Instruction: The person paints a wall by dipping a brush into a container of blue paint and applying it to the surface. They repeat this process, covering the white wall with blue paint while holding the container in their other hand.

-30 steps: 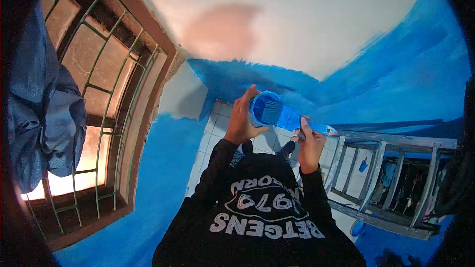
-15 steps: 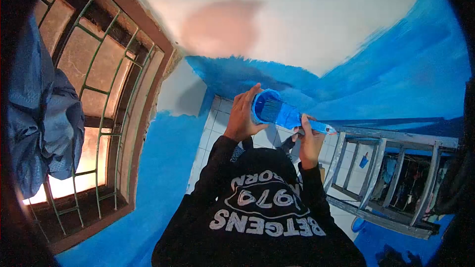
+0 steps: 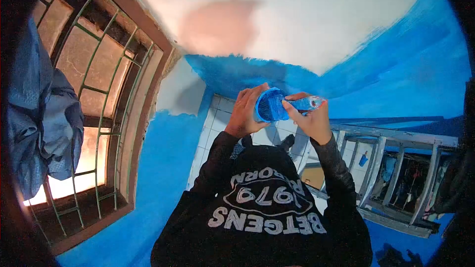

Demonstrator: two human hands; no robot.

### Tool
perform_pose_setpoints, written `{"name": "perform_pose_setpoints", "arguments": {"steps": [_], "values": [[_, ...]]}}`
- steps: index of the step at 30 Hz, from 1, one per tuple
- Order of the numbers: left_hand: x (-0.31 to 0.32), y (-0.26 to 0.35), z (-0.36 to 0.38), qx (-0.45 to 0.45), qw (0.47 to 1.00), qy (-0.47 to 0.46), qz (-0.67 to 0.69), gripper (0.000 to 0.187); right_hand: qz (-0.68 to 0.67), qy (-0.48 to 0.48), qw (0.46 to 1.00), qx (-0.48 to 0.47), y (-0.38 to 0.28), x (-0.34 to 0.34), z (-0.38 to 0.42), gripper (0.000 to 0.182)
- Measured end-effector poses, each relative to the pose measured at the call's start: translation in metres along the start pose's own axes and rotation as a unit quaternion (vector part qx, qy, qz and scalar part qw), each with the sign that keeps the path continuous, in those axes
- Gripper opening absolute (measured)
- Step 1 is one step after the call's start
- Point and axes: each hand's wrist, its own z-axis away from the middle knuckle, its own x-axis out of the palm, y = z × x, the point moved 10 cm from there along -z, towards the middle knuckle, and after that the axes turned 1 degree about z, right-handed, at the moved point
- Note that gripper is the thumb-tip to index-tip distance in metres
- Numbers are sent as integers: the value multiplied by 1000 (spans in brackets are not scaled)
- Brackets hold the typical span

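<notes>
Streaky blue wall [image 3: 396, 79], round paint-smeared cup [image 3: 259, 108], flat bristled brush [image 3: 281, 111]

My left arm [image 3: 213, 160] reaches forward from my chest, bent at the elbow, and my right arm [image 3: 337, 170] does the same across from it. My left hand [image 3: 245, 112] curves in a firm hold, palm turned inward, fingers [image 3: 253, 92] at the far side, thumb [image 3: 258, 127] nearer me. My right hand [image 3: 314, 121] sits close beside it, gripping too, its thumb [image 3: 292, 111] pointing toward my left. Both wrists are bare.
</notes>
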Motion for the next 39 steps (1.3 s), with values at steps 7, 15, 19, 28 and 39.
{"name": "perform_pose_setpoints", "arguments": {"steps": [7,15,19,28,39], "values": [[5,0,5,13,1000,11,8,104,-35,-61,996,47,12,8,-7,18],[-1,-11,7,-10,1000,23,16,118,-257,106,952,129,37,-22,15,18],[3,-23,10,-51,998,9,22,123,-288,154,920,217,81,-20,39,20],[8,-20,9,-48,998,15,29,119,-440,223,794,356,138,15,92,21],[8,-19,9,-55,998,12,4,120,-345,229,844,340,154,23,105,23]]}}
